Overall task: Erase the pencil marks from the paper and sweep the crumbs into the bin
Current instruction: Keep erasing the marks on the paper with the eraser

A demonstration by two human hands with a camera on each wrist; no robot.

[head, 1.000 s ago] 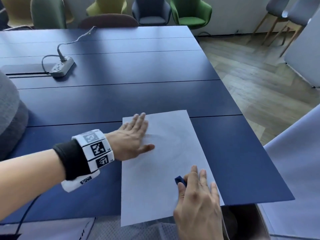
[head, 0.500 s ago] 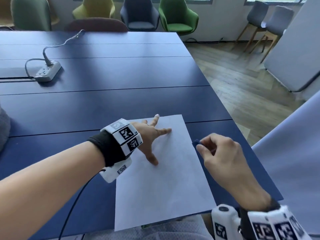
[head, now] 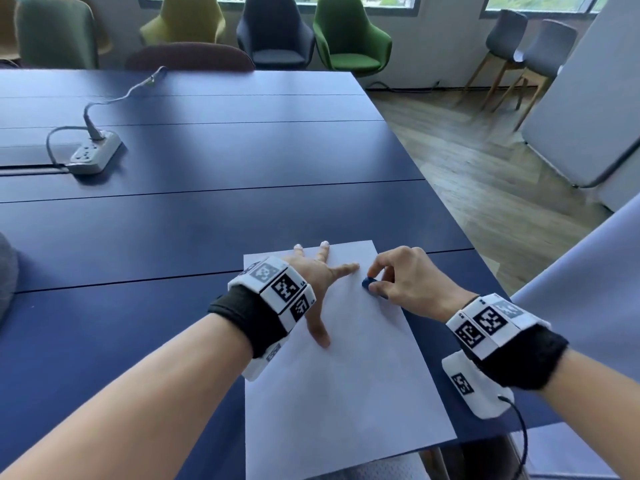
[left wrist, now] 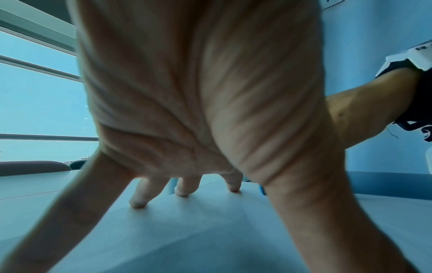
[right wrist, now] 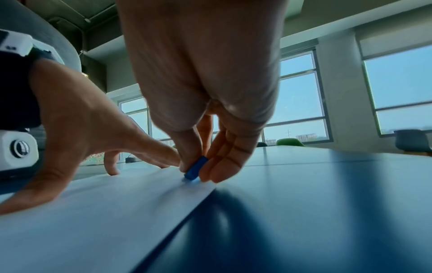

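Note:
A white sheet of paper (head: 346, 386) lies on the dark blue table (head: 173, 237), its near end hanging over the table's front edge. My left hand (head: 318, 282) is spread flat on the sheet's far left part, fingertips (left wrist: 138, 203) pressing down. My right hand (head: 391, 282) pinches a small blue eraser (head: 370, 285) between thumb and fingers, with the eraser (right wrist: 195, 168) touching the paper (right wrist: 93, 212) near its far right edge. No pencil marks or crumbs can be made out. No bin shows in any view.
A grey power strip (head: 95, 152) with its cable lies at the far left of the table. Coloured chairs (head: 349, 32) stand beyond the table's far end. Wooden floor and a grey panel (head: 588, 98) are on the right. A pale cloth surface (head: 595, 306) rises at right.
My right hand has carried the eraser from the sheet's near right part to its far right corner and set it down there. My left hand has slid further up the sheet.

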